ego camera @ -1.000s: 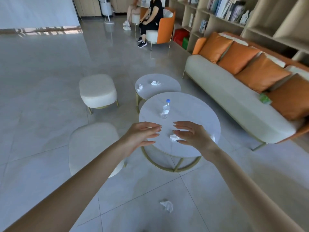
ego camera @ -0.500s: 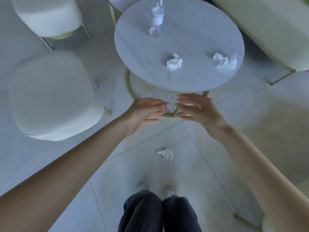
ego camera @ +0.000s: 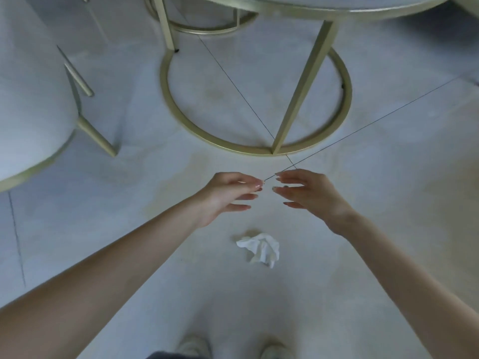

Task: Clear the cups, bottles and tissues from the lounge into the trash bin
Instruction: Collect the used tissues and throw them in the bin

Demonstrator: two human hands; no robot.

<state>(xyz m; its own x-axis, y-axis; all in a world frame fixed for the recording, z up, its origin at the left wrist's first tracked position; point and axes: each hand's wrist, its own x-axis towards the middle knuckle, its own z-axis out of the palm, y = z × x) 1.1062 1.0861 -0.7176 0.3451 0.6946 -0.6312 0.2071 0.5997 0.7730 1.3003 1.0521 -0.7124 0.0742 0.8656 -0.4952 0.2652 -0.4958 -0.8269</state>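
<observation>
A crumpled white tissue (ego camera: 260,248) lies on the grey tiled floor, just in front of my feet. My left hand (ego camera: 228,195) and my right hand (ego camera: 305,194) hover side by side above the floor, a little beyond the tissue, fingertips almost meeting. Both hands have relaxed, slightly bent fingers and hold nothing. Neither hand touches the tissue. The table top with its bottle and tissues is out of sight above the frame.
The round table's gold ring base (ego camera: 186,123) and slanted leg (ego camera: 300,92) stand right beyond my hands. A white padded stool (ego camera: 28,104) with gold legs is at the left. A second gold ring base (ego camera: 207,29) shows at the top.
My view has dropped from the table top to the floor under it. The floor tissue now looks larger and closer, and both hands stay empty near it.
</observation>
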